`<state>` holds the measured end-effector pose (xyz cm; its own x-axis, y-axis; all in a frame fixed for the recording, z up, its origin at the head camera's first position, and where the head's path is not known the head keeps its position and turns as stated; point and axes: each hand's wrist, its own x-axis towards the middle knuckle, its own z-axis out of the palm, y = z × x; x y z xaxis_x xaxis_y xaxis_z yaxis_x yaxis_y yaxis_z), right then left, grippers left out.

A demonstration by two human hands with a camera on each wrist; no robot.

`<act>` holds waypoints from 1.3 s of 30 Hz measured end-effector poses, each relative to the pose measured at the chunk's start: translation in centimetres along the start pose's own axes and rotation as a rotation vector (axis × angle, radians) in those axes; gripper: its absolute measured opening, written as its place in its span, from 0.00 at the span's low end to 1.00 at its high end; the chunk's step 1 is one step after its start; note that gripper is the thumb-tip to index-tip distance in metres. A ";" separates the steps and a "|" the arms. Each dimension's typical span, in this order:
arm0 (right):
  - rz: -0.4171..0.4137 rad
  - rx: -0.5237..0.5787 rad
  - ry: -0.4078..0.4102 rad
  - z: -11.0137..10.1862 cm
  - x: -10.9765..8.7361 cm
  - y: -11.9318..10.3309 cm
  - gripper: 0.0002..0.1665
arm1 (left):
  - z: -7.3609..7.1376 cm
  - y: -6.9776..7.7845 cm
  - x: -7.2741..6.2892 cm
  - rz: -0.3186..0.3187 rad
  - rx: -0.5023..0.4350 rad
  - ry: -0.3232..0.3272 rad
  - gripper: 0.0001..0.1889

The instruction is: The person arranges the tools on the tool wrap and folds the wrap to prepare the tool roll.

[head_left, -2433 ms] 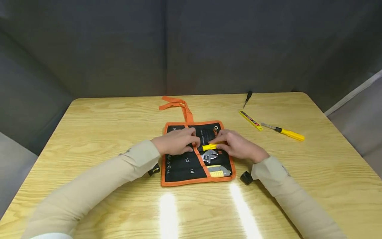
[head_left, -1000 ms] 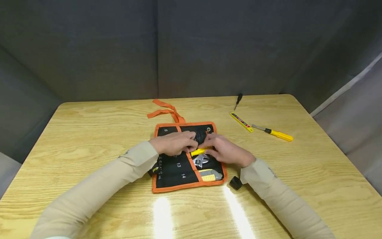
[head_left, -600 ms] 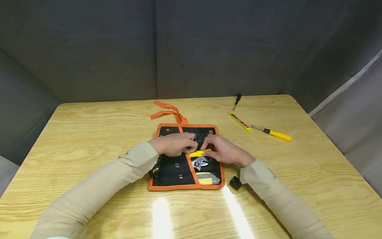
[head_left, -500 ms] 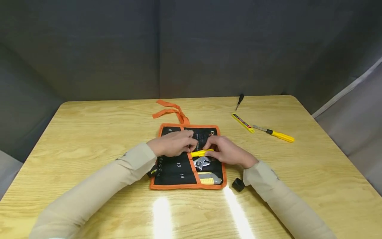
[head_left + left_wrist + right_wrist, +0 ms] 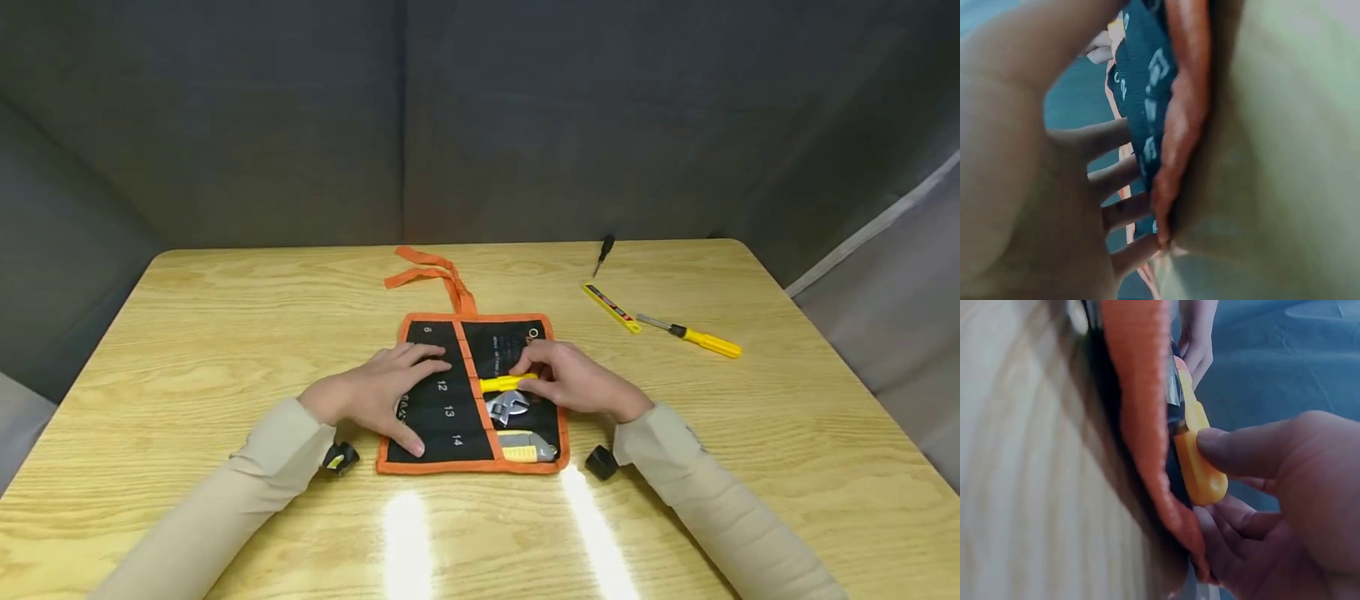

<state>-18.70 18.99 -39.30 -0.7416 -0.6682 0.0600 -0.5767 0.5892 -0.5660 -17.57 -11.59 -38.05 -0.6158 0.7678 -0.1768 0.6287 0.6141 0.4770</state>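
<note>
A black tool roll [image 5: 427, 425] with orange edging lies flat, its pockets numbered. My right hand [image 5: 577, 382] pinches the yellow handle of a screwdriver [image 5: 498, 384] between thumb and fingers; the rest of it is inside a pocket. The right wrist view shows the thumb on the side of that handle [image 5: 1200, 469]. My left hand [image 5: 375, 392] rests with spread fingers on the numbered pockets; in the left wrist view its fingers [image 5: 1119, 178] extend over the black cloth. An adjustable wrench [image 5: 507, 407] and a utility knife [image 5: 525, 447] stick out of neighbouring pockets.
To the right lie a yellow-handled screwdriver [image 5: 705, 340], a narrow yellow blade case [image 5: 611, 308] and a small black screwdriver [image 5: 603, 253]. Orange ties [image 5: 435, 273] trail behind the roll. The wooden table [image 5: 247, 308] ends at a dark curtain.
The screwdriver has slid left into its pocket, hiding its black collar. My left hand has let go of the pocket edge and moved left, fingers now spread. The right hand keeps pinching the handle.
</note>
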 end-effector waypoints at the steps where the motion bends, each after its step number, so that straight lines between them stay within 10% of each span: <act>1: -0.006 -0.012 0.007 0.1 0.0 0.0 0.05 | 0.2 -0.1 -0.2 0.008 0.003 0.017 0.56; 39: -0.066 -0.013 0.001 1.4 2.8 -3.5 0.06 | 0.3 0.4 -0.7 -0.002 -0.002 0.071 0.56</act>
<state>-18.27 14.43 -38.33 -0.7022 -0.7052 0.0979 -0.6288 0.5497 -0.5499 -16.79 -11.81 -37.99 -0.6496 0.7513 -0.1164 0.6262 0.6155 0.4786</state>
